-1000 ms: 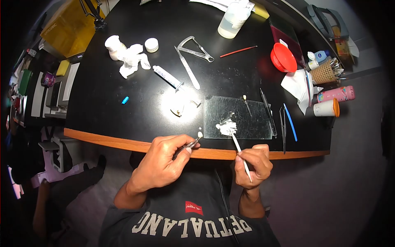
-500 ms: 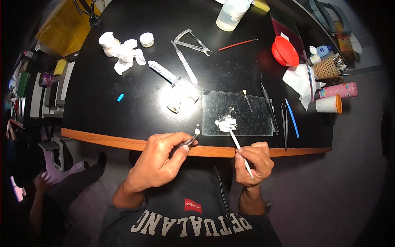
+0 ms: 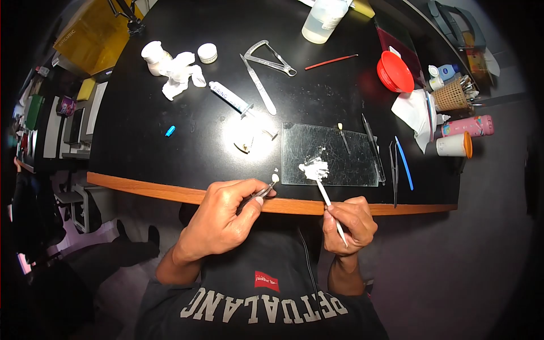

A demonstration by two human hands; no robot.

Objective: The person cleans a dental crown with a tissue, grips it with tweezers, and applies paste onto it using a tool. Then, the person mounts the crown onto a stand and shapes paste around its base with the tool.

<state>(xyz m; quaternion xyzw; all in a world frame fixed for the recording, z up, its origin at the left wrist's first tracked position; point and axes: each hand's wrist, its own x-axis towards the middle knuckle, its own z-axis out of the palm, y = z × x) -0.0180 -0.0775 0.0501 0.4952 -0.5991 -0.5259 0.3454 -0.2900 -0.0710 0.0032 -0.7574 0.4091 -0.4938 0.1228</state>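
Note:
My left hand [image 3: 226,218] is closed round metal tweezers [image 3: 262,195] at the table's front edge. At their tip sits a small off-white piece shaped like a tooth crown [image 3: 275,178]. My right hand [image 3: 351,225] pinches a slim white stick-like tool [image 3: 332,212], slanting up and away from me. Its far end touches a smeared heap of white paste [image 3: 314,169] on the scratched glass slab [image 3: 294,141]. Whether that end is a brush or a blade is hidden in the paste. Another small tooth-like piece on a dark holder [image 3: 344,137] lies on the slab's far part.
Right of the slab lie a dark pen-like tool [image 3: 369,136], tweezers [image 3: 394,170] and a blue stick [image 3: 404,161]. Beyond are a syringe labelled firing paste [image 3: 229,98], a metal caliper [image 3: 272,59], a red bowl [image 3: 395,72] and crumpled tissue [image 3: 180,73]. A co-worker's leg [image 3: 113,258] shows at left.
Both hands keep nearly the same pose, with the tool's end still in the paste. The view has shifted slightly, so tabletop things appear a bit further right. The co-worker's legs at left have moved.

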